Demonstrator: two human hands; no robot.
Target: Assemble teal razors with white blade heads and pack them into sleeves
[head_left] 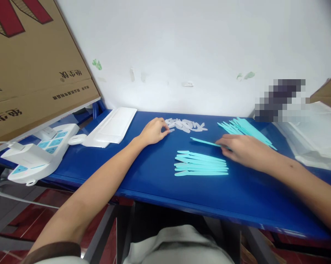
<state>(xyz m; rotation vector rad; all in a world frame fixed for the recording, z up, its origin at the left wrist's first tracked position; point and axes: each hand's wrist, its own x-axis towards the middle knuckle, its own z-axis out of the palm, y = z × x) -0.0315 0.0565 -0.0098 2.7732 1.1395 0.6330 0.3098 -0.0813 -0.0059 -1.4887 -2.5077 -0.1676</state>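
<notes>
My left hand (155, 131) pinches a small translucent plastic piece (171, 130) between thumb and finger, at the left edge of a loose heap of similar pieces (186, 125). In my right hand (238, 146) is a thin turquoise plastic spatula (205, 141), held by one end and pointing left above the table; whether a second lies along it I cannot tell. Below it, several turquoise spatulas (201, 164) lie side by side in a row, some with pale tips at the left end. Behind my right hand is a messier pile of turquoise spatulas (247, 129).
The blue table (154, 176) meets a white wall (181, 55). White flat packets (113, 126) lie at the left, beside a white power strip (59, 141) with a plugged-in adapter. A large cardboard box (36, 66) leans in at left. Translucent plastic bags (316, 135) lie at right.
</notes>
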